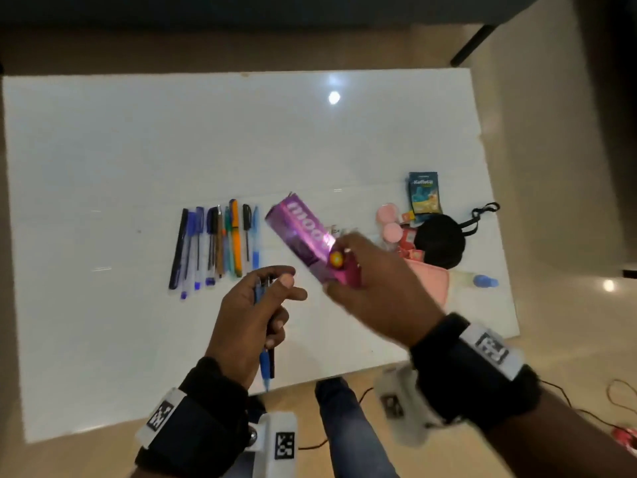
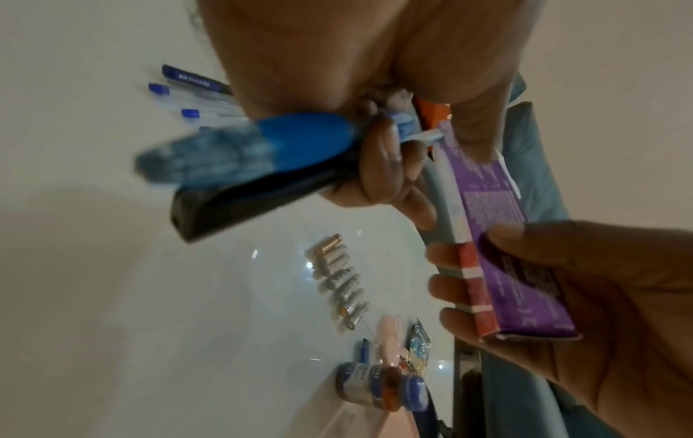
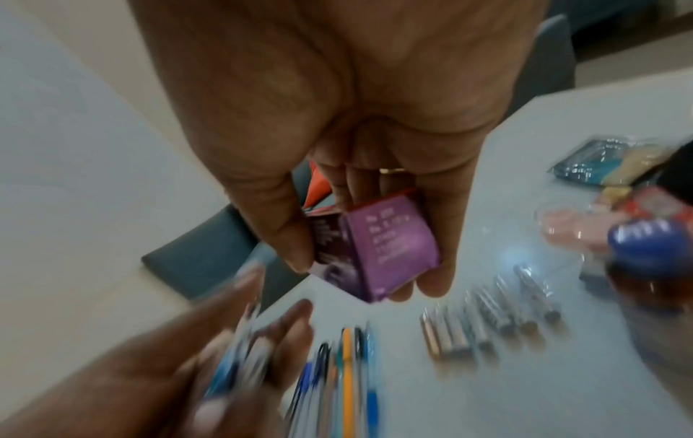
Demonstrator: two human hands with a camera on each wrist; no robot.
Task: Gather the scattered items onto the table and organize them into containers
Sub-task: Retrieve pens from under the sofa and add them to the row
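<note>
A purple carton (image 1: 296, 229) is tilted above the middle of the white table (image 1: 138, 132), with my right hand (image 1: 362, 274) gripping its near end. The right wrist view shows that hand's thumb and fingers wrapped round the carton (image 3: 390, 246). My left hand (image 1: 275, 294) hovers just left of it, gripping a blue pen and a black pen (image 1: 267, 365) in its fist; both pens (image 2: 262, 166) stick out toward the left wrist camera. Several more pens (image 1: 217, 243) lie side by side on the table left of the carton. A row of batteries (image 2: 341, 281) lies under my right hand.
On the right of the table sit a black pouch (image 1: 439, 241), a pink pouch (image 1: 431, 281), a blue packet (image 1: 424, 193), pink round tubs (image 1: 387, 219) and a blue-capped bottle (image 1: 482, 281). Cables (image 1: 620, 391) trail on the floor beyond the near edge.
</note>
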